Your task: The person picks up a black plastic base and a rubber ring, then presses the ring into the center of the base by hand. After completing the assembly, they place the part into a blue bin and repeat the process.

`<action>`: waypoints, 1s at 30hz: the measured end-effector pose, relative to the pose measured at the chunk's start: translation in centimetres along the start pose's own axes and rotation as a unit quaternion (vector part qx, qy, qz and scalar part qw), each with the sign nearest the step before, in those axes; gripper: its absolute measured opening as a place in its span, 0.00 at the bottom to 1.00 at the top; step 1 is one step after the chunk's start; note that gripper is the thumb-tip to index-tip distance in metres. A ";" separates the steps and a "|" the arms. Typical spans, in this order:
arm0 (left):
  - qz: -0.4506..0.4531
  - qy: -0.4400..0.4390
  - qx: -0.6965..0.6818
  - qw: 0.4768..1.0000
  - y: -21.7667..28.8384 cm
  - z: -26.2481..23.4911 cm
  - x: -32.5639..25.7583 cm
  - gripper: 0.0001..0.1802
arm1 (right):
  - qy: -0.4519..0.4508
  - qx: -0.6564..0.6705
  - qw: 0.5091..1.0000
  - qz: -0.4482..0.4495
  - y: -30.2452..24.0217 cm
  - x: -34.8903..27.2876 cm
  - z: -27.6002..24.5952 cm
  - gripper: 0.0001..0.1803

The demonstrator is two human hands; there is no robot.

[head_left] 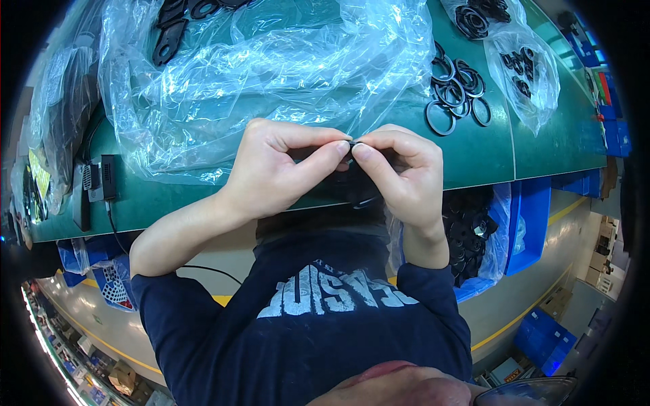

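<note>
My left hand (274, 166) and my right hand (410, 172) meet above the near edge of the green table. Thumb and forefinger of each hand pinch a small black piece (352, 143) between them. The fingertips cover most of it, so its kind is hard to make out. Just under the hands some dark shape shows, too dim to name. Beyond my hands lies a large clear plastic bag (271, 78), with black flat parts (169, 42) at its far left. Several black rings (441, 132) lie in a loose group on the table to the right.
Smaller clear bags with black parts (520, 64) lie at the far right of the green table (542, 152). A small black device (101, 177) with a cable sits at the left. Below the table's right edge stands a blue bin (530, 227) beside a lined container of black parts (467, 233).
</note>
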State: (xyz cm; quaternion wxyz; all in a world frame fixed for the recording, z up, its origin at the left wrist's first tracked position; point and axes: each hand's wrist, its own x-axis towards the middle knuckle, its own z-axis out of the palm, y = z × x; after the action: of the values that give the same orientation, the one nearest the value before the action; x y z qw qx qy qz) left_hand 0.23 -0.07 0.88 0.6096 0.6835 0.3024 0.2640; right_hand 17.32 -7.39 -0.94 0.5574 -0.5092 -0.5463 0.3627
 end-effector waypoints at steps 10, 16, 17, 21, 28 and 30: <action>0.098 0.001 0.016 0.995 0.0 0.6 -0.1 0.12 | -0.003 -0.110 0.983 -0.146 -0.8 0.5 -1.3 0.07; 0.425 -0.031 0.227 0.876 -0.2 -0.9 0.9 0.12 | 0.038 -0.230 0.911 -0.341 -1.2 -0.7 -2.0 0.15; 0.425 -0.035 0.225 0.876 -0.1 -1.0 0.9 0.12 | 0.038 -0.229 0.905 -0.356 -1.4 -1.0 -2.2 0.16; 0.481 -0.054 0.240 0.842 0.5 -0.9 0.7 0.09 | 0.043 -0.233 0.906 -0.350 -1.8 -1.7 -2.5 0.16; 0.499 -0.065 0.255 0.826 0.6 -1.0 0.7 0.09 | 0.039 -0.282 0.878 -0.383 -1.8 -2.4 -2.6 0.13; 0.499 -0.062 0.249 0.828 0.6 -0.9 0.6 0.09 | 0.040 -0.342 0.848 -0.403 -1.9 -2.9 -2.6 0.14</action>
State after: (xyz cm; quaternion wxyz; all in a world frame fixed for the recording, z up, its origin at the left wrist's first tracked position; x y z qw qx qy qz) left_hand 0.03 0.95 1.62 0.2217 0.8848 -0.0632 0.4048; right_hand 19.20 -11.05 0.49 0.4665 -0.4170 -0.7702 -0.1238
